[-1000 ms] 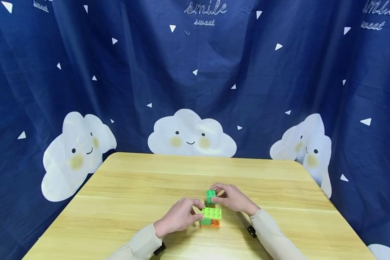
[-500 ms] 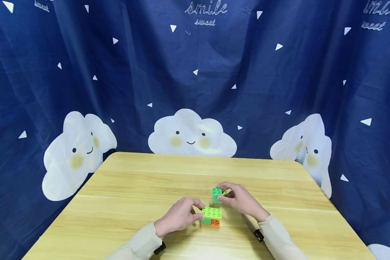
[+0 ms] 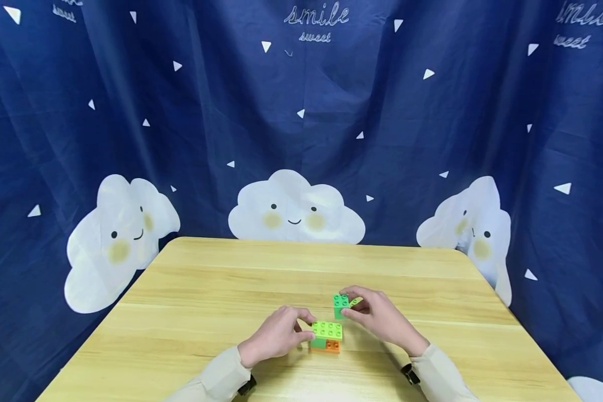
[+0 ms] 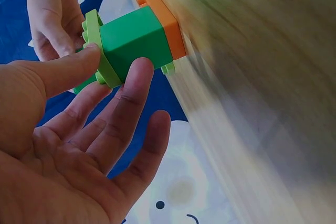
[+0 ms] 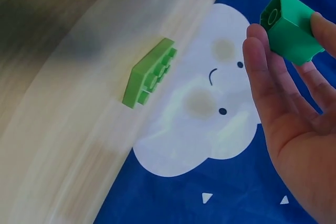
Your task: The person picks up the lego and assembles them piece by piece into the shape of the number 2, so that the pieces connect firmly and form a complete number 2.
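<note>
Head view: my left hand [image 3: 280, 335] is pinching a stack [image 3: 326, 336] of toy building bricks between thumb and finger at its left side, while the stack is resting on a wooden table [image 3: 221, 279]. In it, an orange plate [image 3: 333, 347] is lying at the bottom, a middle green block [image 3: 318, 343] is sitting on the left part of that, and a studded lime-green plate [image 3: 328, 329] is topping both, leaving orange studs showing at the right. My right hand [image 3: 381, 318] is grasping a small green brick [image 3: 339, 308] just beyond the stack; the right wrist view is showing it raised off the tabletop, its hollow underside in sight. Near that hand, a loose lime-green brick [image 5: 149, 74] is lying on the table. Beige sleeves [image 3: 218, 375] are covering my forearms, and a navy curtain [image 3: 301, 139] printed with smiling clouds [image 3: 296, 223] is hanging behind the table.
</note>
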`<control>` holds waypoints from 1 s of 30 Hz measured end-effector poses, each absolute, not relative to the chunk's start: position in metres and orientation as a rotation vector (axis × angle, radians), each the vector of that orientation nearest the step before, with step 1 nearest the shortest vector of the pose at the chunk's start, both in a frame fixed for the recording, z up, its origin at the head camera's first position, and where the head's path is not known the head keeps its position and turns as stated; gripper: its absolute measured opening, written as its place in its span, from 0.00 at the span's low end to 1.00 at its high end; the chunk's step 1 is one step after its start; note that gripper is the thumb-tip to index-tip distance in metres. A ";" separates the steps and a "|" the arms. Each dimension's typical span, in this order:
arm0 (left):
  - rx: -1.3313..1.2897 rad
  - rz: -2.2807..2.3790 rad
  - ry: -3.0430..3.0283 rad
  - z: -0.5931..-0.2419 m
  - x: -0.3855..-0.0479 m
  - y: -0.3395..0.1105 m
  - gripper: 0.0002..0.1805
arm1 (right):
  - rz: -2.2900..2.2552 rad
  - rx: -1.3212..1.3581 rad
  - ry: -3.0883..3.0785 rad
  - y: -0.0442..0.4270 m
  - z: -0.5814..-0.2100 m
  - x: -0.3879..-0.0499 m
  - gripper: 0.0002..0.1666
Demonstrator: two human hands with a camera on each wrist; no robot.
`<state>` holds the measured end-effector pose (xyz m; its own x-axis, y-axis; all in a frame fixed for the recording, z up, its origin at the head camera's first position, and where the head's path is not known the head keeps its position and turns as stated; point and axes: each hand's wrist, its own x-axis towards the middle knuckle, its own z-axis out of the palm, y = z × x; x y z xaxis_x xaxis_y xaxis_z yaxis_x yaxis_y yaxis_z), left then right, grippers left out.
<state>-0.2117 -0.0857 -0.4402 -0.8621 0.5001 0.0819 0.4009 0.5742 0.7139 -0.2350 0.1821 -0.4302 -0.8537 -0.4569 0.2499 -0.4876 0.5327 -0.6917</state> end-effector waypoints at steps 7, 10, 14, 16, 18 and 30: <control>0.756 1.177 2.671 -0.440 -0.211 -0.085 0.14 | 1.265 0.891 -2.696 0.181 -0.424 -0.225 0.19; 0.755 1.184 2.663 -0.439 -0.211 -0.085 0.13 | 1.262 0.921 -2.690 0.180 -0.423 -0.221 0.19; 0.762 1.181 2.659 -0.439 -0.212 -0.085 0.13 | 1.253 0.941 -2.694 0.179 -0.421 -0.216 0.20; 0.766 1.182 2.657 -0.439 -0.212 -0.085 0.13 | 1.251 0.945 -2.696 0.178 -0.421 -0.214 0.21; 0.766 1.187 2.652 -0.439 -0.212 -0.086 0.13 | 1.252 0.955 -2.699 0.177 -0.421 -0.213 0.21; 0.763 1.181 2.654 -0.440 -0.211 -0.085 0.12 | 1.289 0.991 -2.663 0.172 -0.429 -0.204 0.19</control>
